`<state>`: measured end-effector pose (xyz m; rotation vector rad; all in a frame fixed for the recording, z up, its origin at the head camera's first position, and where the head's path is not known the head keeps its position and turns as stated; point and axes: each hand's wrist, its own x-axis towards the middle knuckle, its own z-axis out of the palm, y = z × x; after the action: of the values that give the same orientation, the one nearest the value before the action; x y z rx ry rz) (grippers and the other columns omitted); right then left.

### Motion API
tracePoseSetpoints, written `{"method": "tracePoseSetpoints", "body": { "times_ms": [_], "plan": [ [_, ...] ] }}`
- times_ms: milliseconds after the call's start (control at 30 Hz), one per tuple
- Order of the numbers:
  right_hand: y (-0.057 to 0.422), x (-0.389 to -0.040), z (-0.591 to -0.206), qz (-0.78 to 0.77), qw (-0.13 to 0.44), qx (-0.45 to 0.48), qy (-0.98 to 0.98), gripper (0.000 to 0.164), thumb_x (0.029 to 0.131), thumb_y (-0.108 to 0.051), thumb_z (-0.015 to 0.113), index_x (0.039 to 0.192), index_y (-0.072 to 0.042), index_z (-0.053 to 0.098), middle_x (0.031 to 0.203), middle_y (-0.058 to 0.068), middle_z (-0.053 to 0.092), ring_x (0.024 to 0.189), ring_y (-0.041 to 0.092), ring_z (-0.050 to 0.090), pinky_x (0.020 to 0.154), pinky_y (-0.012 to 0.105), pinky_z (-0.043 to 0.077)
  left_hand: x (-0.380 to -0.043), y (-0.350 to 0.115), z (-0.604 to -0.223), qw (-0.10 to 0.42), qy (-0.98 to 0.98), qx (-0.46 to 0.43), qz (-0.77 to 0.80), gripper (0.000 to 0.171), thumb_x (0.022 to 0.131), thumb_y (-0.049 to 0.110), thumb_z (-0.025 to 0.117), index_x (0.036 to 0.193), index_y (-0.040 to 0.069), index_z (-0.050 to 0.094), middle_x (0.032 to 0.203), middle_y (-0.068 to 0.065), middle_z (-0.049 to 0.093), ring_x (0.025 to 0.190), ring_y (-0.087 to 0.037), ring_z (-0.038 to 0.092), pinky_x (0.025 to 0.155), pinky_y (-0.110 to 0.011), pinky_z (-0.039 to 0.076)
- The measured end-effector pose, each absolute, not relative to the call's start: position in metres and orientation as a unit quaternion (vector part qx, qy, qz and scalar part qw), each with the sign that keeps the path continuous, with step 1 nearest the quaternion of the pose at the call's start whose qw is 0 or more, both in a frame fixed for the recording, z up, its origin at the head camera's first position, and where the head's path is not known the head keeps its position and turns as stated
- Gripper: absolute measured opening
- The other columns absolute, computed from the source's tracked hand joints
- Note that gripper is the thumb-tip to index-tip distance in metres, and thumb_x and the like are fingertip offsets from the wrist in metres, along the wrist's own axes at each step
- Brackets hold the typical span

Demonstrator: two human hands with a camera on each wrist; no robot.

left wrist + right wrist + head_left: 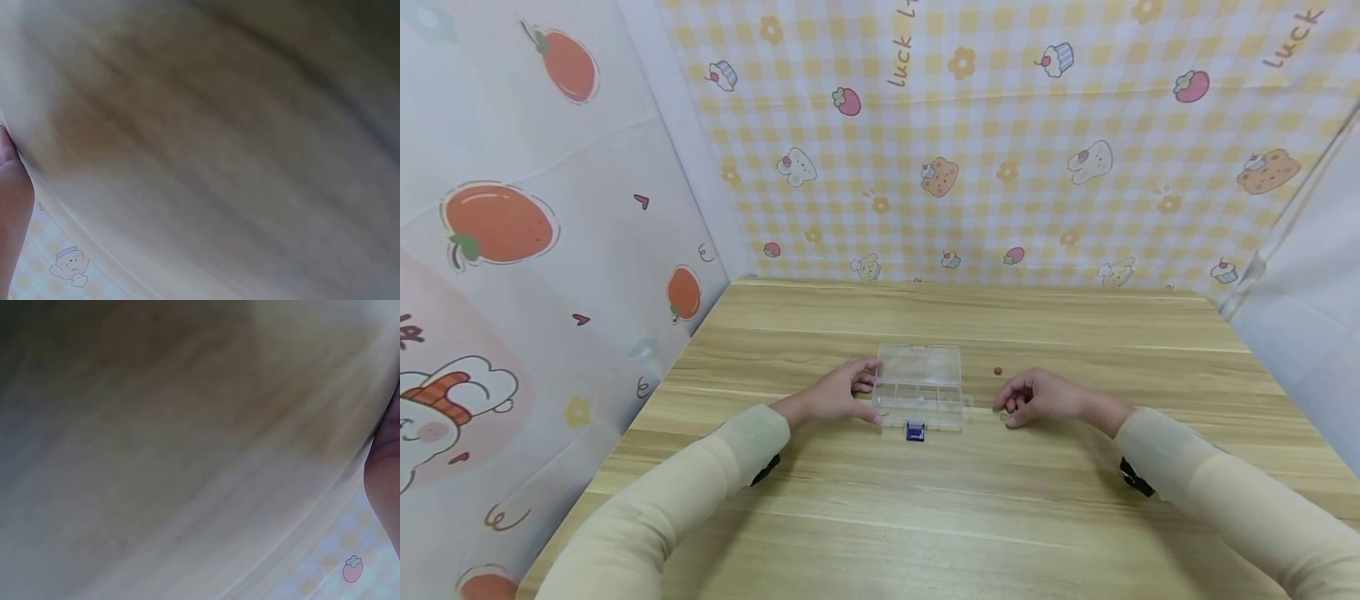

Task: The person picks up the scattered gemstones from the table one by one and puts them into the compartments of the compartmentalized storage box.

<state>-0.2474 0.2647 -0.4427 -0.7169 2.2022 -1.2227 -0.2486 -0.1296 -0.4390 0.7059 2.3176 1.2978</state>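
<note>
A clear plastic compartment box (925,408) lies on the wooden table with its lid (920,364) tipped back, away from the person. My left hand (838,393) holds the box at its left side, thumb at the front corner and fingers by the lid's edge. To the right of the box, my right hand (1041,397) has thumb and fingertips down at the tabletop, pinching a small pale greenish piece (1003,417). Just behind that hand lies a small reddish-brown round piece (997,371). Both wrist views are mostly blurred, with only a sliver of each hand.
A dark blue latch (915,432) sticks out at the box's front edge, and a clear tab (967,403) at its right side. The wood-grain table (880,517) ends at a checked cloth backdrop (970,225). A printed cloth (550,333) hangs along the left.
</note>
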Motion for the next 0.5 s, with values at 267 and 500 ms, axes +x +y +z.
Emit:
{"method": "tracePoseSetpoints", "body": {
  "times_ms": [267,500],
  "plan": [
    [0.2643,-0.2482,-0.4467,-0.449,0.252,-0.263,0.816,0.027,0.078,-0.007,0.080,0.103,-0.001,0.071,0.083,0.006,0.063,0.074,0.012,0.054,0.063,0.019,0.048,-0.2498,-0.1299,-0.4417,0.194,0.826,0.256,0.463,0.096,0.074,0.015,0.087,0.149,0.002,0.029,0.142,-0.013,0.041,0.124,-0.026,0.046,0.106,-0.035,0.040],
    [0.2646,-0.2468,-0.4453,-0.445,0.241,-0.279,0.816,0.024,0.080,-0.007,0.079,0.101,0.001,0.072,0.084,0.004,0.063,0.075,0.012,0.053,0.063,0.018,0.048,-0.2506,-0.1290,-0.4415,0.202,0.821,0.255,0.469,0.098,0.074,0.009,0.085,0.150,-0.003,0.024,0.144,-0.019,0.038,0.127,-0.033,0.043,0.109,-0.040,0.037]
  ]
}}
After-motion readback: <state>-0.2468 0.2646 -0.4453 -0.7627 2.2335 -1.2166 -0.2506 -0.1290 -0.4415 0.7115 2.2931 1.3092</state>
